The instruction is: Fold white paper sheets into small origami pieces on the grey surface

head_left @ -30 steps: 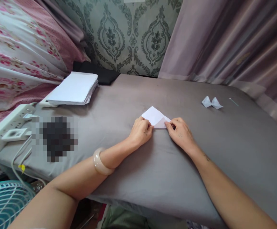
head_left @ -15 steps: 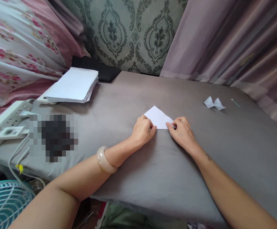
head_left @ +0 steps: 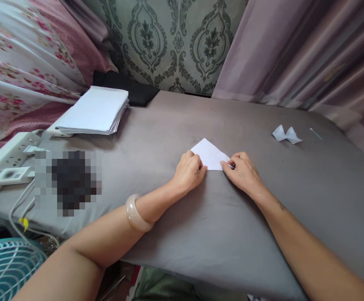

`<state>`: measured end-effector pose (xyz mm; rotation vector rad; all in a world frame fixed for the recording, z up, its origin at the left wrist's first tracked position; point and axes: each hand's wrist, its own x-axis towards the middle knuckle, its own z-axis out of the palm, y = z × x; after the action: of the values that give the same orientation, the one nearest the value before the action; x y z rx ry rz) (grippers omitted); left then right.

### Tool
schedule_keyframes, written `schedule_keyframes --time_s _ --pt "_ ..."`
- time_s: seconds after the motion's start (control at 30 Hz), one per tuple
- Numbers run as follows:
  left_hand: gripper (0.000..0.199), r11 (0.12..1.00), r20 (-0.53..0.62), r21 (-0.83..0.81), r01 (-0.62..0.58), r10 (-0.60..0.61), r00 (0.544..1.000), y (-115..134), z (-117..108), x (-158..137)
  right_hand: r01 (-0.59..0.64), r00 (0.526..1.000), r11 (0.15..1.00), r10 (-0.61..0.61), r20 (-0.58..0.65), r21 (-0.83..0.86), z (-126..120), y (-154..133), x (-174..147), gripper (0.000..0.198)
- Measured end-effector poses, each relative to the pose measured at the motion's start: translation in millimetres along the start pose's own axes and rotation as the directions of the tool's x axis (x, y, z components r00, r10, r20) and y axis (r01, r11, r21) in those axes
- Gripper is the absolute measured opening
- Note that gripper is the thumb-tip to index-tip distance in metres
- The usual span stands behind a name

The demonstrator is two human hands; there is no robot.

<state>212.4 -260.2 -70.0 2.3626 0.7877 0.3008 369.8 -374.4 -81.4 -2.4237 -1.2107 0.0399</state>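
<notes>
A white sheet of paper (head_left: 211, 155), folded into a triangle with its point away from me, lies on the grey cloth-covered table. My left hand (head_left: 190, 170) is closed over the paper's left corner, thumb near the lower folded edge. At the right corner, my right hand (head_left: 241, 172) pinches the paper between thumb and fingers. Both outer corners are partly hidden by the hands. Farther right on the cloth sits a small folded paper piece (head_left: 287, 134) with two raised peaks.
A stack of white paper (head_left: 94, 109) stands at the back left, by a black cloth (head_left: 141, 93). A power strip (head_left: 9, 154) with plugs and cables runs along the left edge. A fan (head_left: 9, 267) is at the lower left. A thin stick (head_left: 316, 133) lies far right.
The right hand has shifted very slightly to the right along the paper's edge. The left hand keeps its place on the paper. The view has moved a little.
</notes>
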Motion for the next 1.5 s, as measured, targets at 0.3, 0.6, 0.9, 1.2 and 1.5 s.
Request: schedule_keyframes --time_s 0.3,0.6,0.9,1.2,1.5 --pt "0.035 0.955 0.1 0.175 -0.242 0.227 0.969 -1.8 3.1 5.9 0.019 1.0 0.999 -0.019 0.016 0.047 0.1 6.6 -0.7 0.031" --pt "0.045 0.93 0.162 0.246 -0.274 0.239 0.957 -9.2 6.0 10.6 0.066 0.998 0.991 -0.063 -0.023 0.115 -6.8 20.2 -7.6 0.025" --pt "0.041 0.938 0.184 0.274 -0.213 0.167 0.969 -5.9 0.1 13.5 0.336 0.942 0.936 -0.335 0.027 -0.106 -8.4 -40.4 -44.0 0.035" --pt "0.057 0.983 -0.079 0.138 0.121 -0.111 0.991 -24.0 -17.4 23.0 0.35 0.937 0.889 -0.332 0.11 -0.295 -6.3 -58.2 -60.2 0.052" --pt "0.017 0.976 -0.155 0.059 0.212 -0.201 0.967 -28.3 -18.2 34.8 0.308 0.949 0.917 -0.28 0.143 -0.255 -10.3 -55.8 -56.2 0.047"
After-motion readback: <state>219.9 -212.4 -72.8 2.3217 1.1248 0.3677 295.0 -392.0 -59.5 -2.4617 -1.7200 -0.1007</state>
